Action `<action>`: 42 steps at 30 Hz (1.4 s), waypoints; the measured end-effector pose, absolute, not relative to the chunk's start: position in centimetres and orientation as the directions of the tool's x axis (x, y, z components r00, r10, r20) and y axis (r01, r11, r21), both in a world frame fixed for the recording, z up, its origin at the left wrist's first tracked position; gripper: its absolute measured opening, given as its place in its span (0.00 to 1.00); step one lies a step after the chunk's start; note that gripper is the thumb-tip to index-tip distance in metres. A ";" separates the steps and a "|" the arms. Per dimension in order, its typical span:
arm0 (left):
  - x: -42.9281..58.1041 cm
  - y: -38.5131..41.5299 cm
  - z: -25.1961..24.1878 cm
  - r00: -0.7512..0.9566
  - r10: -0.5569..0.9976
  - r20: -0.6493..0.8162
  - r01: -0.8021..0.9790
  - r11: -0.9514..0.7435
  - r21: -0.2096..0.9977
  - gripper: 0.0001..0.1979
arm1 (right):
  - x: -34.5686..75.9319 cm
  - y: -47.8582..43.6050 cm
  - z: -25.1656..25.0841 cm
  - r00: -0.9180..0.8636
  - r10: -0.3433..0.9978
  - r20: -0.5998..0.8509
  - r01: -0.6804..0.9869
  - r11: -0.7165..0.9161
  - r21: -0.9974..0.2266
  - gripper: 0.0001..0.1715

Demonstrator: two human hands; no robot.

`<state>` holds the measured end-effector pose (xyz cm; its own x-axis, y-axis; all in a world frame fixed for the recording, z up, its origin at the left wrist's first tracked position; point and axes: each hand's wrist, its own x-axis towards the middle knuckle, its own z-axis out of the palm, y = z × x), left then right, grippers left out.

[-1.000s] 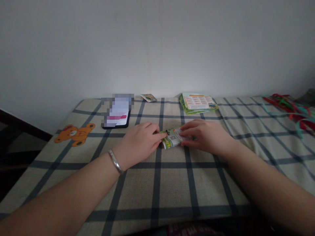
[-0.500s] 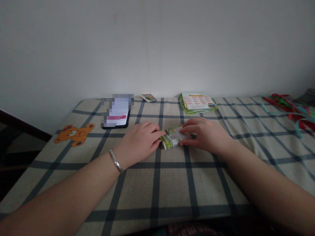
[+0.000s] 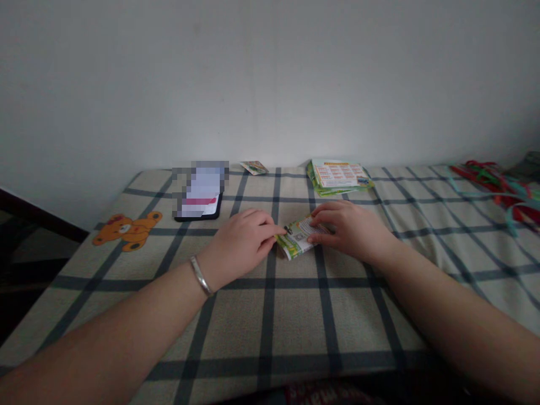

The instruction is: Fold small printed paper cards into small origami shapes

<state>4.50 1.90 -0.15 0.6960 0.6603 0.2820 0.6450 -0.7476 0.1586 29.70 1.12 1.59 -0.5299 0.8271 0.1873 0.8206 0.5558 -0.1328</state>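
Observation:
Between my hands, just above or on the checked cloth, is a folded printed leaflet (image 3: 298,238) in green and white, with small text and a square code on it. My left hand (image 3: 247,239) pinches its left edge between thumb and forefinger, and a silver bracelet sits on that wrist. Thumb and fingers of my right hand (image 3: 348,230) grip the leaflet's right end and cover part of it. Behind my right hand lies a stack of similar printed leaflets (image 3: 341,175).
The checked tablecloth (image 3: 236,326) runs back to a pale wall. A phone (image 3: 202,194) with a lit, partly blurred screen lies at the back left. Nearby are a bear-shaped cutout (image 3: 129,229) and a small folded paper (image 3: 254,167). Coloured ribbons (image 3: 500,188) lie tangled at the far right.
The leaflet has turned slightly, its lower left corner shifting right and toward me. My right thumb has moved up a little on it. My left hand has barely moved.

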 end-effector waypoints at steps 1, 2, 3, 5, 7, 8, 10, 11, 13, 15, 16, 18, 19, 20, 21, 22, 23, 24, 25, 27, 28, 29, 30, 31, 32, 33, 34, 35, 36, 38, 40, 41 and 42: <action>4.6 2.0 -0.3 0.669 0.680 0.300 0.651 -0.731 0.206 0.12 | 29.7 1.2 1.5 -0.533 0.825 0.187 0.817 0.560 -0.142 0.16; 4.7 2.0 -0.3 0.638 0.702 0.315 0.656 -0.710 0.255 0.12 | 29.6 1.3 1.4 -0.533 0.825 0.189 0.815 0.560 -0.148 0.15; 4.7 2.1 -0.4 0.605 0.727 0.324 0.660 -0.686 0.306 0.12 | 29.6 1.3 1.3 -0.529 0.826 0.194 0.816 0.558 -0.150 0.15; 4.8 2.1 -0.5 0.542 0.774 0.326 0.661 -0.633 0.403 0.12 | 29.5 1.3 1.1 -0.518 0.830 0.208 0.822 0.550 -0.149 0.16; 4.9 2.1 -0.6 0.499 0.806 0.318 0.652 -0.591 0.475 0.12 | 29.3 1.3 0.9 -0.517 0.827 0.219 0.822 0.552 -0.144 0.16; 5.0 2.1 -0.6 0.483 0.815 0.318 0.646 -0.578 0.499 0.12 | 29.2 1.3 0.8 -0.521 0.824 0.223 0.819 0.556 -0.142 0.17; 5.1 2.2 -0.7 0.465 0.825 0.320 0.638 -0.563 0.525 0.11 | 29.0 1.4 0.7 -0.523 0.820 0.234 0.815 0.561 -0.146 0.18; 5.1 2.2 -0.8 0.459 0.829 0.320 0.635 -0.558 0.534 0.11 | 29.0 1.5 0.6 -0.520 0.819 0.241 0.814 0.561 -0.151 0.19; 5.3 2.2 -0.9 0.448 0.837 0.314 0.626 -0.545 0.558 0.11 | 28.9 1.6 0.5 -0.517 0.818 0.252 0.811 0.562 -0.161 0.20; 5.5 2.1 -0.9 0.440 0.845 0.304 0.605 -0.529 0.595 0.12 | 28.8 1.7 0.4 -0.519 0.814 0.260 0.808 0.567 -0.163 0.21; 5.6 2.1 -0.9 0.439 0.846 0.303 0.590 -0.526 0.613 0.13 | 28.8 1.7 0.3 -0.521 0.812 0.263 0.805 0.570 -0.162 0.21; 5.8 1.9 -0.8 0.435 0.845 0.311 0.564 -0.525 0.637 0.13 | 28.6 1.6 0.2 -0.522 0.806 0.280 0.802 0.576 -0.161 0.21; 5.9 1.7 -0.8 0.432 0.843 0.320 0.553 -0.528 0.644 0.13 | 28.5 1.6 0.1 -0.519 0.803 0.294 0.800 0.578 -0.164 0.21; 5.9 1.6 -0.7 0.427 0.841 0.332 0.544 -0.532 0.648 0.12 | 28.4 1.6 0.1 -0.514 0.800 0.309 0.797 0.579 -0.172 0.20; 6.0 1.5 -0.7 0.419 0.839 0.348 0.537 -0.537 0.650 0.11 | 28.3 1.5 0.1 -0.505 0.799 0.326 0.794 0.578 -0.187 0.18; 6.0 1.5 -0.6 0.407 0.837 0.367 0.530 -0.543 0.651 0.11 | 28.3 1.5 0.1 -0.493 0.801 0.340 0.791 0.575 -0.210 0.17; 5.9 1.4 -0.6 0.391 0.834 0.390 0.523 -0.550 0.651 0.10 | 28.2 1.5 0.1 -0.477 0.805 0.352 0.786 0.570 -0.240 0.14; 5.9 1.4 -0.5 0.378 0.827 0.416 0.515 -0.561 0.648 0.10 | 28.1 1.4 0.2 -0.460 0.811 0.361 0.779 0.564 -0.275 0.12; 5.8 1.4 -0.4 0.365 0.818 0.445 0.505 -0.575 0.643 0.09 | 28.1 1.4 0.3 -0.442 0.817 0.371 0.769 0.558 -0.313 0.10; 5.7 1.5 -0.4 0.349 0.797 0.493 0.481 -0.604 0.636 0.09 | 28.0 1.2 0.5 -0.407 0.823 0.395 0.741 0.551 -0.384 0.08; 5.7 1.5 -0.4 0.343 0.791 0.507 0.461 -0.612 0.642 0.09 | 28.0 1.0 0.7 -0.392 0.823 0.412 0.723 0.553 -0.415 0.07; 5.6 1.5 -0.4 0.336 0.792 0.511 0.440 -0.611 0.658 0.10 | 27.9 0.9 0.8 -0.379 0.820 0.429 0.703 0.557 -0.442 0.07; 5.6 1.5 -0.4 0.327 0.801 0.501 0.420 -0.598 0.683 0.11 | 27.9 0.8 0.8 -0.369 0.817 0.442 0.684 0.561 -0.466 0.07; 5.5 1.5 -0.4 0.317 0.819 0.478 0.404 -0.573 0.713 0.12 | 27.8 0.7 0.8 -0.360 0.815 0.453 0.665 0.565 -0.488 0.07; 5.5 1.5 -0.4 0.312 0.838 0.447 0.394 -0.543 0.742 0.12 | 27.8 0.6 0.8 -0.352 0.815 0.461 0.648 0.567 -0.508 0.06; 5.5 1.5 -0.4 0.309 0.857 0.413 0.392 -0.510 0.766 0.12 | 27.8 0.6 0.8 -0.345 0.814 0.467 0.635 0.568 -0.523 0.06; 5.5 1.5 -0.3 0.308 0.871 0.382 0.395 -0.482 0.782 0.11 | 27.7 0.5 0.7 -0.339 0.814 0.472 0.622 0.570 -0.537 0.07; 5.5 1.5 -0.3 0.306 0.884 0.354 0.403 -0.457 0.793 0.10 | 27.7 0.5 0.6 -0.336 0.813 0.475 0.611 0.572 -0.548 0.07; 5.5 1.5 -0.3 0.304 0.893 0.333 0.411 -0.438 0.800 0.10 | 27.7 0.5 0.5 -0.332 0.813 0.479 0.601 0.573 -0.557 0.07; 5.5 1.6 -0.2 0.288 0.908 0.303 0.428 -0.405 0.808 0.09 | 27.6 0.6 0.2 -0.325 0.811 0.486 0.591 0.576 -0.565 0.07; 5.5 1.7 -0.3 0.268 0.919 0.288 0.439 -0.383 0.813 0.09 | 27.6 0.7 0.0 -0.319 0.807 0.497 0.589 0.580 -0.564 0.07; 5.5 1.8 -0.4 0.260 0.923 0.284 0.443 -0.375 0.814 0.09 | 27.6 0.7 0.0 -0.317 0.804 0.503 0.592 0.582 -0.557 0.08; 5.5 1.9 -0.5 0.257 0.924 0.282 0.446 -0.372 0.814 0.09 | 27.6 0.8 -0.1 -0.318 0.800 0.509 0.597 0.586 -0.548 0.08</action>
<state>5.49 1.90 -0.50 0.2573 0.9244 0.2817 0.4457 -0.3722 0.8141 27.63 0.76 -0.11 -0.3180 0.8001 0.5086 0.5966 0.5859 -0.5485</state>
